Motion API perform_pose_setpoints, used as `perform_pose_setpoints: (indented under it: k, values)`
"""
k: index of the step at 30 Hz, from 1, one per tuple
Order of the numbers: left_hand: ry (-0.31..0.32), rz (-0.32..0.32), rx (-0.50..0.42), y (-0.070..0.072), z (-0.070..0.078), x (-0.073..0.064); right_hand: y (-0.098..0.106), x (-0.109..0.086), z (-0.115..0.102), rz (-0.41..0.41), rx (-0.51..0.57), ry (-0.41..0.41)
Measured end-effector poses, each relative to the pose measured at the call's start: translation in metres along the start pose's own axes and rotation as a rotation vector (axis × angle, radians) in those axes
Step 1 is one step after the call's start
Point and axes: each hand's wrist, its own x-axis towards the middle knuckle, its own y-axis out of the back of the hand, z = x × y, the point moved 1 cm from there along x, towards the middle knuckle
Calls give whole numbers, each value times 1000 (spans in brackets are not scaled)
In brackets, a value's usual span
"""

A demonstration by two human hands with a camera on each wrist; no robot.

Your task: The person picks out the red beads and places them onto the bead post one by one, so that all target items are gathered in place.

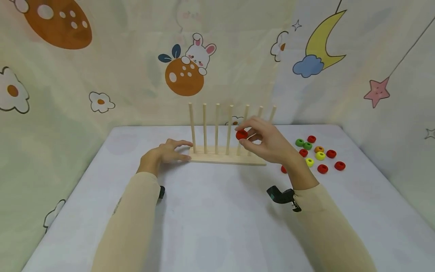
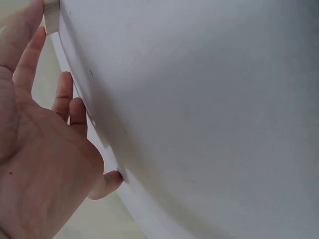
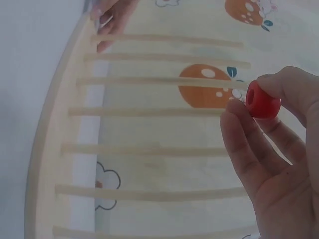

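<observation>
A wooden peg rack point(image 1: 227, 158) with a row of upright pegs stands on the table. At its left end, my left hand point(image 1: 166, 153) holds the base between thumb and forefinger. The other fingers of that hand point(image 2: 45, 149) are spread, and a corner of the base point(image 2: 52, 17) shows at the fingertips in the left wrist view. My right hand point(image 1: 266, 139) pinches a red bead point(image 1: 241, 135) between thumb and fingers, in front of the right-hand pegs. In the right wrist view the hole of the red bead point(image 3: 264, 102) faces the pegs, close to a peg tip.
Loose beads lie right of the rack on the white table point(image 1: 210, 226): several red, such as a red bead point(image 1: 323, 169), a green bead point(image 1: 299, 142), a yellow bead point(image 1: 320, 156) and an orange bead point(image 1: 319, 149). A patterned curtain point(image 1: 136, 68) hangs behind the table.
</observation>
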Motion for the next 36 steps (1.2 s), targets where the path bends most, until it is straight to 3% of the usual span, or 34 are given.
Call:
perform_pose_setpoints:
  k: [4,8,19,36]
  values:
    - [14,9,23,2,-4,-4,-12,11,0,44,108,13]
    - [-29,17,31,4,-5,-5,-22,17,0,86,167,20]
    - [-64,-10,3,-3,2,3,-28,34,-9,121,167,79]
    - [-1,-35,18,-3,1,1,-51,64,-19,166,53,133]
